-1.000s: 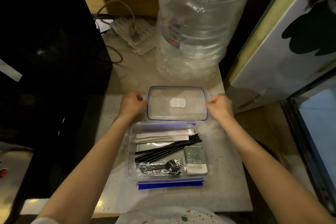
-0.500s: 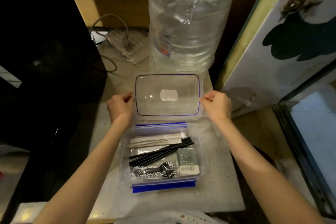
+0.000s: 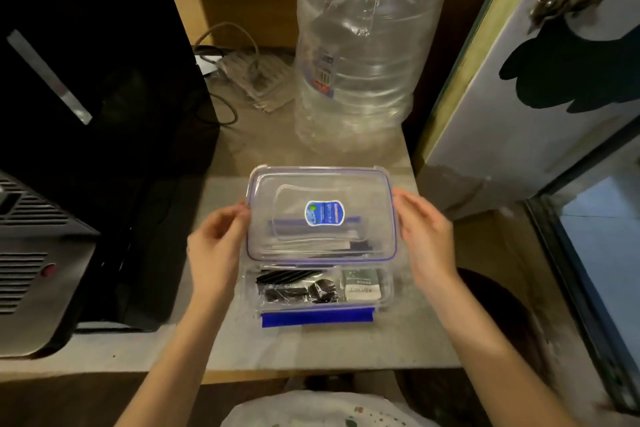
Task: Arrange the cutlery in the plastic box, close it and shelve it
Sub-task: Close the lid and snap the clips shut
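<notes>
Fingers of the left hand (image 3: 216, 253) and right hand (image 3: 427, 236) are loosely curled, each pinching a short edge of the clear lid (image 3: 320, 215), which hangs between them, held above the far part of the plastic box (image 3: 386, 291). Below the fingertips, toward the wrists, the uncovered near part of the box shows black straws (image 3: 287, 277), a wrapped black spoon (image 3: 304, 290) and a small packet (image 3: 362, 285). The blue latch (image 3: 317, 316) lies nearest the person. Risk: lowered askew, the lid may catch the rim or a protruding straw, leaving the latches unable to snap shut.
</notes>
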Available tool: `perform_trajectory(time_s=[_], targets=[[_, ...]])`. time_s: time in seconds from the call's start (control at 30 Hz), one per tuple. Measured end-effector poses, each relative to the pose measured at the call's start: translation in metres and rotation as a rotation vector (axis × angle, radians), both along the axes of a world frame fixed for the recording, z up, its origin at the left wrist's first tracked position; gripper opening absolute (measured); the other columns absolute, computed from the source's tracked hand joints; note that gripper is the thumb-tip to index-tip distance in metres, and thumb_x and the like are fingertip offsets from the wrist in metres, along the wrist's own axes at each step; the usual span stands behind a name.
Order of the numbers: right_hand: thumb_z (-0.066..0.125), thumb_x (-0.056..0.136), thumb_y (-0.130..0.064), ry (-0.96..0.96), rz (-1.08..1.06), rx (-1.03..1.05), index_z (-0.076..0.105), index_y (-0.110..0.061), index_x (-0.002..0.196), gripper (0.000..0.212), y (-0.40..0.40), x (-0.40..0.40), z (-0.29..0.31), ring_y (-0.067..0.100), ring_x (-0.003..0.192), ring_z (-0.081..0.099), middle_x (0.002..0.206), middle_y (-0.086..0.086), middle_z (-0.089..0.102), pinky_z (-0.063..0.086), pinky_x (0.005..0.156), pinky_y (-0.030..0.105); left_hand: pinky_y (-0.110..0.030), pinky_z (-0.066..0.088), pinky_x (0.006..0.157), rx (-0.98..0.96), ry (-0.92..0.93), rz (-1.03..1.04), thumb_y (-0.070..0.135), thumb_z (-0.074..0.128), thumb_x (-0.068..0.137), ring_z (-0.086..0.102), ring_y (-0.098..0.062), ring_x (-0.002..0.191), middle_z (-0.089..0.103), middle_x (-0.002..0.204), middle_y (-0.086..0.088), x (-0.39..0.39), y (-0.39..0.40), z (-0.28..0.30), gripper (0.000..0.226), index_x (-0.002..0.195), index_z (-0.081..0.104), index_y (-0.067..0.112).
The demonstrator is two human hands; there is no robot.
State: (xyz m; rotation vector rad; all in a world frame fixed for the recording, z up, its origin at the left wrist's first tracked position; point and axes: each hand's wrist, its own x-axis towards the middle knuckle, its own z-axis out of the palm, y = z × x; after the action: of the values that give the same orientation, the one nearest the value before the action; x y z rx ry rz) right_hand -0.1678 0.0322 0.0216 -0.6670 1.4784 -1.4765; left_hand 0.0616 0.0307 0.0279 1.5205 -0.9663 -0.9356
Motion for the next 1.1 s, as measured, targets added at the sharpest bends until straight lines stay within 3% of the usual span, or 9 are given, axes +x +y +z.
perform_trajectory(time_s=[0.1,0.17,0.33,0.47,0.57,0.73,0.87,1.0,1.1], targets=[[0.067,0.083,-0.003,0.127,0.071,-0.014,0.064,-0.014,0.115,0.034,0.020,0.009,-0.017,-0.003,0.088,0.066,0.105,-0.004,0.069,0.052,0.071,0.009,-0.020,0.049,0.081,0.025,-0.141,-0.013,0.009,0.064,0.083,0.064,0.003,0.086,0.067,0.100,0.001,-0.002,0.023,-0.012,0.022,0.103,0.062,0.018],[0.066,0.082,0.000,0.206,0.081,-0.014,0.059,-0.010,0.122,0.041,0.029,0.013,-0.026,-0.006,0.091,0.062,0.109,-0.004,0.065,0.050,0.074,0.006,-0.026,0.047,0.087,0.048,-0.273,-0.005,0.009,0.063,0.085,0.063,-0.013,0.101,0.066,0.115,-0.007,-0.002,0.035,-0.017,0.025,0.110,0.063,0.014],[0.062,0.088,-0.008,0.410,0.090,-0.014,0.056,-0.013,0.125,0.038,0.038,0.021,-0.035,-0.004,0.096,0.058,0.111,-0.009,0.060,0.047,0.075,0.004,-0.024,0.046,0.085,0.056,-0.429,-0.022,0.010,0.058,0.088,0.061,-0.023,0.112,0.059,0.130,-0.013,-0.003,0.049,-0.024,0.030,0.118,0.061,0.008],[0.058,0.091,-0.008,0.442,0.053,0.001,0.055,-0.011,0.125,0.034,0.046,0.025,-0.041,-0.011,0.087,0.055,0.106,-0.010,0.059,0.045,0.064,-0.002,0.002,0.040,0.066,0.052,-0.495,-0.043,0.013,0.057,0.089,0.062,-0.021,0.107,0.060,0.130,-0.013,-0.005,0.054,-0.027,0.030,0.119,0.060,0.008],[0.057,0.091,-0.007,0.430,0.049,0.014,0.054,-0.011,0.127,0.036,0.049,0.026,-0.043,-0.005,0.092,0.057,0.108,-0.010,0.057,0.046,0.068,0.000,0.006,0.038,0.050,0.050,-0.538,-0.053,0.015,0.058,0.089,0.057,-0.010,0.097,0.060,0.130,-0.012,-0.002,0.055,-0.030,0.031,0.119,0.060,0.007],[0.057,0.092,-0.008,0.419,0.080,0.027,0.051,-0.012,0.128,0.037,0.048,0.025,-0.043,-0.013,0.080,0.056,0.105,-0.012,0.056,0.044,0.058,-0.002,-0.017,0.046,0.077,0.059,-0.402,-0.046,0.013,0.061,0.087,0.062,-0.021,0.108,0.064,0.121,-0.011,0.006,0.054,-0.039,0.033,0.120,0.059,0.009],[0.055,0.093,-0.011,0.459,0.087,0.034,0.050,-0.011,0.129,0.037,0.045,0.026,-0.044,-0.010,0.082,0.055,0.109,-0.009,0.055,0.045,0.057,-0.001,0.002,0.035,0.061,0.051,-0.433,-0.035,0.016,0.059,0.089,0.053,-0.007,0.109,0.059,0.130,-0.005,0.005,0.055,-0.043,0.027,0.116,0.061,0.013],[0.053,0.094,-0.015,0.517,0.111,-0.002,0.050,-0.013,0.128,0.034,0.047,0.026,-0.047,0.001,0.088,0.061,0.111,-0.003,0.060,0.050,0.062,0.003,-0.004,0.039,0.069,0.029,-0.374,-0.089,0.015,0.059,0.088,0.055,-0.015,0.115,0.058,0.127,-0.002,0.010,0.052,-0.048,0.023,0.110,0.063,0.012],[0.051,0.095,-0.017,0.535,0.178,-0.007,0.048,-0.014,0.130,0.036,0.047,0.020,-0.049,0.013,0.104,0.062,0.117,-0.002,0.060,0.053,0.066,0.008,-0.016,0.041,0.086,0.009,-0.545,-0.170,0.020,0.060,0.087,0.051,-0.023,0.123,0.054,0.133,-0.005,0.015,0.051,-0.053,0.024,0.110,0.065,0.014]])
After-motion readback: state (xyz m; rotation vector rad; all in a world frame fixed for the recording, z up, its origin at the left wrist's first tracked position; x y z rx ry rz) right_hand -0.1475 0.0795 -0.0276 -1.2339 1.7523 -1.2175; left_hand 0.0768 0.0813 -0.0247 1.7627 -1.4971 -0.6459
